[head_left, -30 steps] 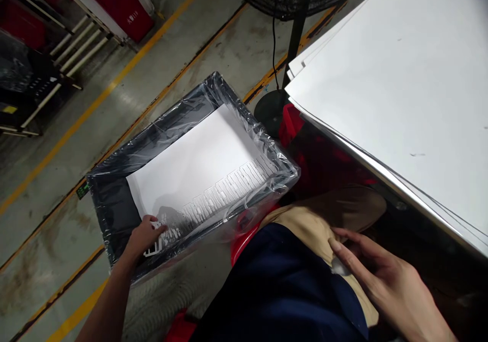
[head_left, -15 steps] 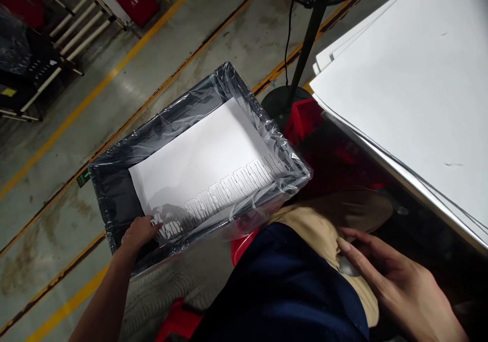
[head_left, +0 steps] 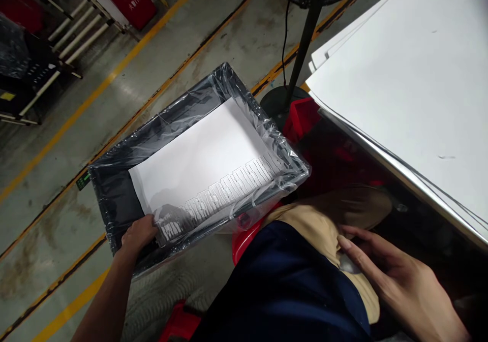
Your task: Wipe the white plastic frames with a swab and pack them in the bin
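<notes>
Right hand (head_left: pixel 396 281) lies flat on a tan trouser leg (head_left: pixel 316 230), fingers straight, gripping nothing. Left hand (head_left: pixel 139 232) curls closed on the near-left corner of a white sheet (head_left: pixel 202 159) lying in a plastic-lined black bin (head_left: pixel 114 199). The sheet's long axis runs near-left to far-right, slotted edge nearest.

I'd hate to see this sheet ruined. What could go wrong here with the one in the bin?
The left hand is at just one corner of the sheet, so it could bend or crease if lifted that way. The cut strip along its near edge looks delicate and sits close to the loose liner of the bin; the tabs might snag or tear.
</notes>
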`<state>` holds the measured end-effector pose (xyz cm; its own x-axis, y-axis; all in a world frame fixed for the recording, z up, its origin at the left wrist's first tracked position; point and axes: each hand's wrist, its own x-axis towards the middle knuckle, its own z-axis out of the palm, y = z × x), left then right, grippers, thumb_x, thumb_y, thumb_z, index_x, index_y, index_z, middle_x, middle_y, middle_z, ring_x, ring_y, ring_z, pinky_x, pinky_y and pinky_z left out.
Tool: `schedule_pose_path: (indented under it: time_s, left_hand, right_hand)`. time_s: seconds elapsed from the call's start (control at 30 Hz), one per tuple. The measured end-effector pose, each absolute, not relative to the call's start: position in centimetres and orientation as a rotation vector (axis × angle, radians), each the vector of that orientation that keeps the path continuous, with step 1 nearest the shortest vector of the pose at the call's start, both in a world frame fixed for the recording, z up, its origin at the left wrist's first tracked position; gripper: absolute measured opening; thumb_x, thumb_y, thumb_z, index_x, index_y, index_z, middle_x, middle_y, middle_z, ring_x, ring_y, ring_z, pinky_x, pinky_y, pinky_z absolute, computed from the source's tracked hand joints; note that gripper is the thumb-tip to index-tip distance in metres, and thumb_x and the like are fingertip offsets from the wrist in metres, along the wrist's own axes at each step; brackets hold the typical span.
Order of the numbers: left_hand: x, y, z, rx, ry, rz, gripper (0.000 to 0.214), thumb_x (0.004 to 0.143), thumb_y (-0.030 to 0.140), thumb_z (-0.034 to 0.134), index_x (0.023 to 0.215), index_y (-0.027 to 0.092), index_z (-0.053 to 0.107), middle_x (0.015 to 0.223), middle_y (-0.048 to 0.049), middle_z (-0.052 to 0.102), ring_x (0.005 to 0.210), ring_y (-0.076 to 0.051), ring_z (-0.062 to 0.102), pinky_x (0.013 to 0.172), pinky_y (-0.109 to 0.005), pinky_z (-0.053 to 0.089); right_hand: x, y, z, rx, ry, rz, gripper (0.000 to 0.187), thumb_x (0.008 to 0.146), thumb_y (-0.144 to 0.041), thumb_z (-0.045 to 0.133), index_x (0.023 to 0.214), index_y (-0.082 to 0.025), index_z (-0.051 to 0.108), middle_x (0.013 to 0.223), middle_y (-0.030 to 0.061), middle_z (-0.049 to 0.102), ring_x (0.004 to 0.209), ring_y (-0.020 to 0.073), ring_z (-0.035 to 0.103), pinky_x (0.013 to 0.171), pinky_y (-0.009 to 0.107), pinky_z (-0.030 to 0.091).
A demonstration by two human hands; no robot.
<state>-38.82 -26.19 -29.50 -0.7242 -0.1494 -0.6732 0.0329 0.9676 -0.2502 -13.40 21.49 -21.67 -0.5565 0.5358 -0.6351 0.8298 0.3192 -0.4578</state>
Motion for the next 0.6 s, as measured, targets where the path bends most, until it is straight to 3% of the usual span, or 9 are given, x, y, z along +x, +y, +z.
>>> schedule_pose_path:
  time_s: [0.2,0.47,0.6]
  left_hand:
    - [-40.7,-23.6,-29.7,-0.011,2.386,-0.316,0.031,0.087,0.035,0.052,0.111,0.015,0.054,0.106,-0.0083,0.058,0.094,-0.022,0.057,0.081,-0.043,0.047]
    - [-39.8,-22.6,-30.8,0.113,2.365,-0.254,0.022,0.084,0.03,0.056,0.099,0.013,0.058,0.098,-0.0065,0.061,0.091,-0.021,0.057,0.083,-0.042,0.045]
    - [-39.9,-20.2,-29.0,0.195,2.412,-0.246,0.013,0.08,0.019,0.06,0.091,0.011,0.06,0.093,-0.0082,0.063,0.09,-0.022,0.059,0.082,-0.04,0.046]
  right_hand:
    - [-13.1,21.5,-21.6,1.212,2.235,-1.101,0.057,0.069,-0.067,0.054,0.106,-0.025,0.066,0.083,0.0008,0.072,0.066,0.0202,0.067,0.053,0.023,0.053]
    - [-12.3,21.4,-22.1,1.208,2.217,-1.194,0.054,0.074,-0.063,0.053,0.108,-0.022,0.063,0.07,0.0017,0.069,0.05,0.0155,0.059,0.047,0.022,0.048]
    - [-12.3,20.8,-21.6,1.242,2.208,-1.361,0.052,0.08,-0.057,0.049,0.112,-0.018,0.06,0.066,0.0016,0.064,0.054,0.015,0.056,0.052,0.022,0.045]
